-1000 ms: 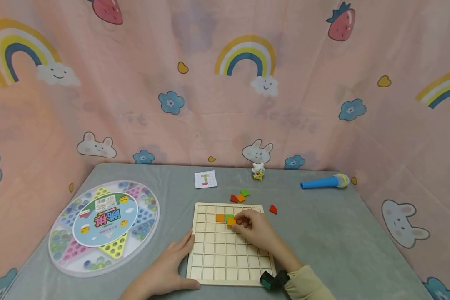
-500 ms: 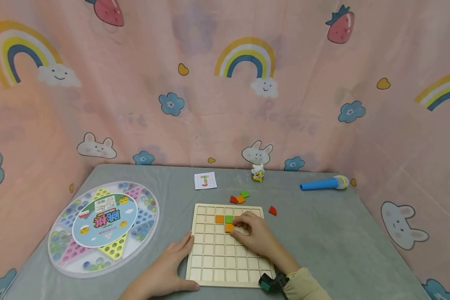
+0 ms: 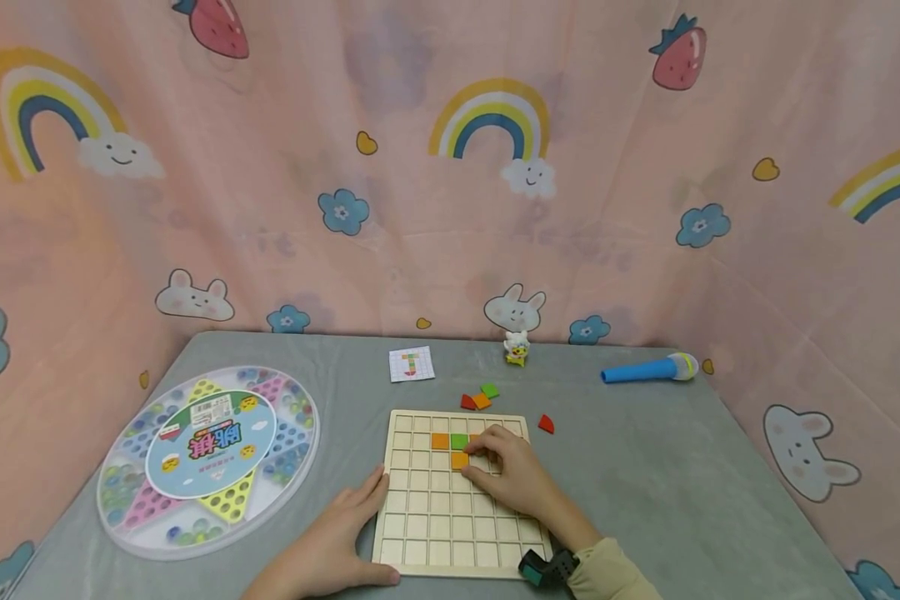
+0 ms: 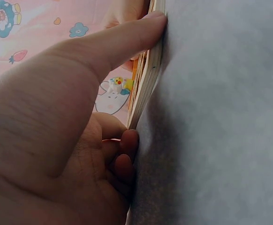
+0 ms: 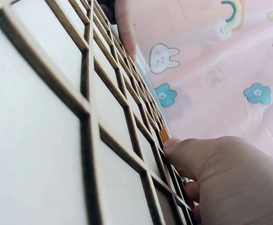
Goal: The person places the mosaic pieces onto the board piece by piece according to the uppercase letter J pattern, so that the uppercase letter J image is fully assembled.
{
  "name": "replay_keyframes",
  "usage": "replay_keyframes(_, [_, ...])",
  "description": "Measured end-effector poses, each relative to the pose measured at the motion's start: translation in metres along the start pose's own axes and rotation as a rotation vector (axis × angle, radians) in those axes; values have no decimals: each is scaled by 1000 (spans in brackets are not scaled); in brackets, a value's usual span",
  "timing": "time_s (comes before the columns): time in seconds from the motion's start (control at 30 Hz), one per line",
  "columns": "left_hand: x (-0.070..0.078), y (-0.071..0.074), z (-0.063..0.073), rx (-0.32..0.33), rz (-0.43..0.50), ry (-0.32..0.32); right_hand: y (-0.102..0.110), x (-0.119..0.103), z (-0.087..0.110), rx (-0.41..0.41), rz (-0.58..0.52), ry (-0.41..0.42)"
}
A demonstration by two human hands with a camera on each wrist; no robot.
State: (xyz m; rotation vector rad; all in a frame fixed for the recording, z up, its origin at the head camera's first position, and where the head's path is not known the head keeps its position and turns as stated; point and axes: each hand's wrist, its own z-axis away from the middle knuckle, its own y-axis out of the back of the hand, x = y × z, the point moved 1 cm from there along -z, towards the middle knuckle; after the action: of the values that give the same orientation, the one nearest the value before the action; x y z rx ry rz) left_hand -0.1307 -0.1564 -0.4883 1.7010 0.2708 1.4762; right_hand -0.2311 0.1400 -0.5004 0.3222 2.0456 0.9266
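Note:
A wooden grid board (image 3: 427, 529) lies on the grey cloth. In its upper rows sit an orange tile (image 3: 439, 441) and a green tile (image 3: 459, 441); a sliver of orange shows beside the green one, partly behind my right fingers. My right hand (image 3: 516, 473) pinches an orange square tile (image 3: 460, 460) at the cell below the green tile, and the right wrist view shows the thumb against an orange tile (image 5: 165, 134). My left hand (image 3: 337, 533) rests at the board's lower left corner, fingers along the left side, thumb (image 4: 150, 28) touching the near edge.
Behind the board lie a red piece (image 3: 468, 402), an orange tile (image 3: 482, 401) and a green tile (image 3: 490, 390); another red piece (image 3: 546, 424) lies to the right. A pattern card (image 3: 412, 364), small figurine (image 3: 517, 348), toy microphone (image 3: 648, 367) and marble game board (image 3: 138, 533) surround them.
My right hand has moved the orange tile slightly left and nearer, from the green tile's lower edge to the cell below it. My left hand stays at the board.

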Motion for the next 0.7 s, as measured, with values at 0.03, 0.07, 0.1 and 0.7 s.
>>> replay_keyframes(0.03, [0, 0, 0, 2, -1, -1, 0, 0, 0, -1, 0, -1])
replay_keyframes(0.07, [0, 0, 0, 3, -3, -2, 0, -1, 0, -3, 0, -3])
replay_keyframes(0.1, [0, -1, 0, 5, -4, -2, 0, -1, 0, -5, 1, -4])
replay_keyframes(0.7, [1, 1, 0, 5, -5, -3, -1, 0, -1, -3, -8, -11])
